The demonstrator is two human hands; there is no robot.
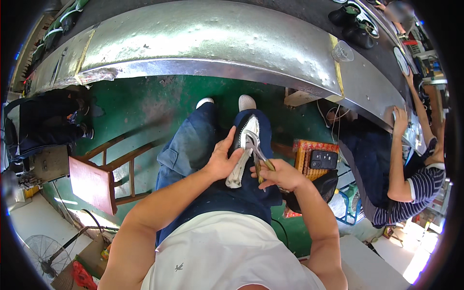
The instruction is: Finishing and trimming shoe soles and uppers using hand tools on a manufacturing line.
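Observation:
A shoe with a white underside and a dark, ridged edge lies bottom up across my thighs, toe pointing away from me. My left hand is closed around its left side, thumb on the white part. In my right hand are metal pincers with olive-coloured handles. Their jaws meet the white underside near the middle of the shoe. Whether anything is pinched in the jaws is too small to tell. The pale heel end of the shoe points back toward my body.
A metal-topped bench curves across ahead, bearing a clear plastic cup. Black shoes stand beyond it. Left is a wooden stool; right, a phone on a beaded seat. A co-worker in a striped shirt sits at right.

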